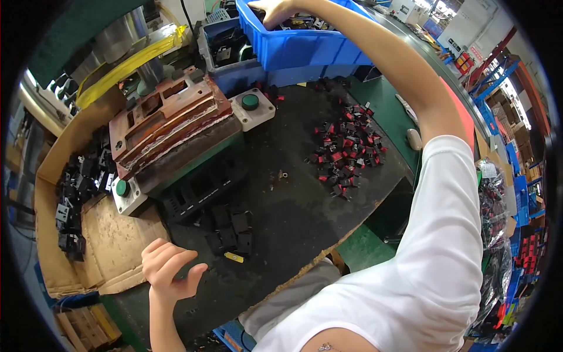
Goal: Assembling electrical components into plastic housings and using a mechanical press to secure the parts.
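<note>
The right hand (274,10) reaches far forward into the blue bin (305,50), fingers curled down among the small parts inside; whether it grips one cannot be told. The left hand (169,267) hovers loosely open and empty near the black blocks (230,230) on the mat (293,217).

A dark, worn counter (293,217) with a green edge fills the middle of the frame. At the upper right, daylight falls on blue and red shelving racks (498,70). Wooden pallet slats (88,325) show at the lower left.
</note>
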The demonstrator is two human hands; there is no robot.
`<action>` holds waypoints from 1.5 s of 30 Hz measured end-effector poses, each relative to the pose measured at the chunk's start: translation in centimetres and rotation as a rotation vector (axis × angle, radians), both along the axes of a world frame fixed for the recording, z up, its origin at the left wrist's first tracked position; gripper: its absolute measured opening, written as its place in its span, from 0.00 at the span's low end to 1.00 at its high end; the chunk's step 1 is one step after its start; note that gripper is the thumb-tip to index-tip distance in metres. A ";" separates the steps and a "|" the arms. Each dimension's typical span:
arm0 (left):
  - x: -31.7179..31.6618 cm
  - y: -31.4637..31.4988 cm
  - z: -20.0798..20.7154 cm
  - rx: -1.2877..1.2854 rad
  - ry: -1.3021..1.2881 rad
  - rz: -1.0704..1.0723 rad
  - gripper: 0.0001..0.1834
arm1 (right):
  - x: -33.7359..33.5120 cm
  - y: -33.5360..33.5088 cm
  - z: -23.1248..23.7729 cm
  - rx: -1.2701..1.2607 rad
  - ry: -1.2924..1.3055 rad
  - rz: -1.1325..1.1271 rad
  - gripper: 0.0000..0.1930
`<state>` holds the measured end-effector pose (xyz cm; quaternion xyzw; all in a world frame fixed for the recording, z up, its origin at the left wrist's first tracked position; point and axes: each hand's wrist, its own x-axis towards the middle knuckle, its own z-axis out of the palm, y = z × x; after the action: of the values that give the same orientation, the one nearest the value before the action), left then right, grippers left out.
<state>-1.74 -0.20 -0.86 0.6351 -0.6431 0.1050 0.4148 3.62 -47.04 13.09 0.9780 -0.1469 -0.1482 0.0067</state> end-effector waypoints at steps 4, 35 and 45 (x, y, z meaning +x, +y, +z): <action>-0.2 0.0 0.1 0.004 -0.007 0.003 0.13 | -1.1 0.1 -0.9 -0.056 -0.393 0.247 0.32; -0.3 -0.2 0.7 0.045 -0.020 -0.003 0.06 | -3.4 -6.3 0.2 0.522 -0.848 0.401 0.09; -0.3 -0.3 0.0 0.002 -0.034 0.027 0.09 | -10.9 -0.2 3.8 0.585 -0.953 -0.167 0.08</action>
<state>-2.05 -0.53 -0.91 0.6422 -0.6417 0.1208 0.4015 -7.24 -47.25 16.85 0.8830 -0.1636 0.2750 -0.3433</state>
